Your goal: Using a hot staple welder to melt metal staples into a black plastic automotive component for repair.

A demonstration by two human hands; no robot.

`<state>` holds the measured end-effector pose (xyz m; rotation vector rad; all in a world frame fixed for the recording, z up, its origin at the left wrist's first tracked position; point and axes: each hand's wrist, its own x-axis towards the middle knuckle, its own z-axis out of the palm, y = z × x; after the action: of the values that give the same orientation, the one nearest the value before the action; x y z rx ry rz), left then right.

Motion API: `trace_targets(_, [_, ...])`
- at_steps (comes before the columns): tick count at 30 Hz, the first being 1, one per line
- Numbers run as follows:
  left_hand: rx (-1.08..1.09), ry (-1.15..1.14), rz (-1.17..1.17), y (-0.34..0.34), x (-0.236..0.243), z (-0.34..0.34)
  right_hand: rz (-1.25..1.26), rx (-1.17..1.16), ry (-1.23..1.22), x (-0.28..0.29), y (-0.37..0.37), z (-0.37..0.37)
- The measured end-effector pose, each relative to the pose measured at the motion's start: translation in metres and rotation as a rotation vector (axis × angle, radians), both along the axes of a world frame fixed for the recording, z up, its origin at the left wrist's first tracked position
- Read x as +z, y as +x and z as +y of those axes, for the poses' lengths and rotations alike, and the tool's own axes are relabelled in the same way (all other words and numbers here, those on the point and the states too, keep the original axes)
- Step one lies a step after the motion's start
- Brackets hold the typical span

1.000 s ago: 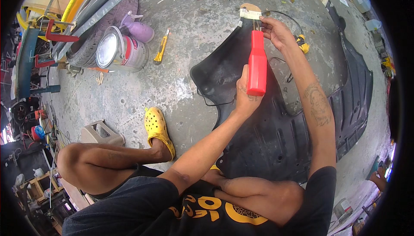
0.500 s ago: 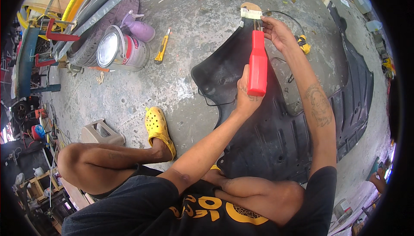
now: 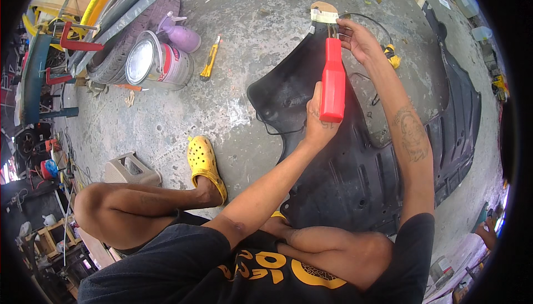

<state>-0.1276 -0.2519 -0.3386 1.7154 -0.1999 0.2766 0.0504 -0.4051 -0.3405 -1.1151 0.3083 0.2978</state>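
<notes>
My left hand is closed round the grip of a red soldering gun, seen from above. Its two metal prongs reach the narrow far end of a large black plastic panel on the floor. Pale tape joins a tan, rounded piece to that end. My right hand pinches the right edge there with thumb and fingers, close beside the prongs; some fingertips are hidden. The contact between prongs and plastic is too small to make out.
Left of the panel lie a yellow utility knife, a paint can, a purple spray bottle and a tyre. A yellow-and-black tool and a black cable lie right of my right hand. Clear jugs line the far right.
Almost nothing differs. Both hands and the red soldering gun keep their places at the taped end, with only a very slight shift of the whole view.
</notes>
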Motion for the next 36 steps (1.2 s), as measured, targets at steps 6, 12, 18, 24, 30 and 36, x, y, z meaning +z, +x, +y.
trace_targets(6, [-0.046, -0.036, 0.090, -0.003, -0.004, 0.002, -0.003, -0.014, -0.003, 0.000, -0.001, -0.001])
trace_targets(12, [0.011, 0.000, -0.003, -0.002, -0.004, -0.002, -0.012, -0.005, -0.022, 0.001, -0.001, -0.002])
trace_targets(18, [-0.042, -0.048, 0.080, -0.005, -0.003, -0.002, -0.015, -0.007, -0.023, 0.001, -0.001, -0.001])
trace_targets(24, [-0.034, -0.068, 0.085, -0.005, 0.002, -0.006, -0.020, -0.018, -0.016, 0.000, -0.001, -0.002])
trace_targets(30, [-0.009, -0.045, 0.081, -0.005, 0.006, -0.009, -0.013, -0.022, -0.024, 0.000, 0.001, -0.003])
trace_targets(36, [-0.015, -0.047, 0.087, -0.006, 0.005, -0.008, 0.005, -0.002, -0.037, -0.001, 0.001, -0.003])
